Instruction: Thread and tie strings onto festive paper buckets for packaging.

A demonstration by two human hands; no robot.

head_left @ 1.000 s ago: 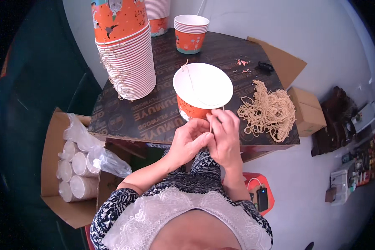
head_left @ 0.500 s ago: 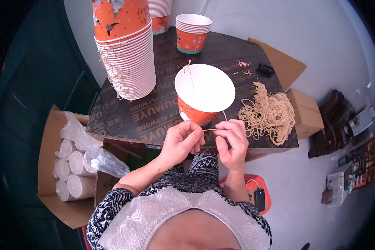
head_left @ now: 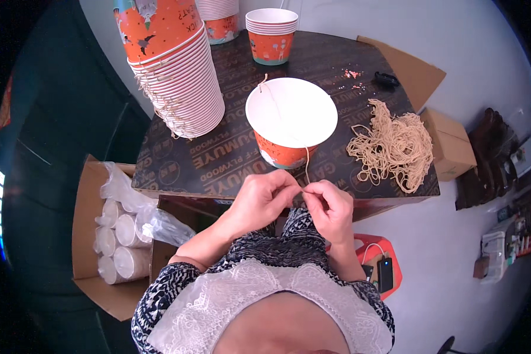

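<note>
An orange paper bucket [head_left: 283, 150] with a white inside stands near the table's front edge. A tan cord [head_left: 307, 164] runs across its mouth from a knotted loop at the far left rim, comes over the near rim and hangs to my hands. My left hand [head_left: 264, 202] is closed, thumb and fingertips pinching the cord's end. Beside it my right hand [head_left: 330, 207] is closed in a pinch on the same cord, the fingertips of both hands nearly touching. To the right lies a tangled heap of tan cord [head_left: 395, 147].
A tall stack of paper buckets [head_left: 186, 88] with cords stands at left on the dark table [head_left: 224, 156]. Shorter stacked buckets [head_left: 271, 41] and a black object [head_left: 386, 79] are farther back. An open carton [head_left: 85, 236] of wrapped white cups sits low at left.
My hands have come closer together, and the short stretch of cord between them is now hidden at the fingertips. The cord now hangs over the bucket's near rim. The whole view has shifted slightly.
</note>
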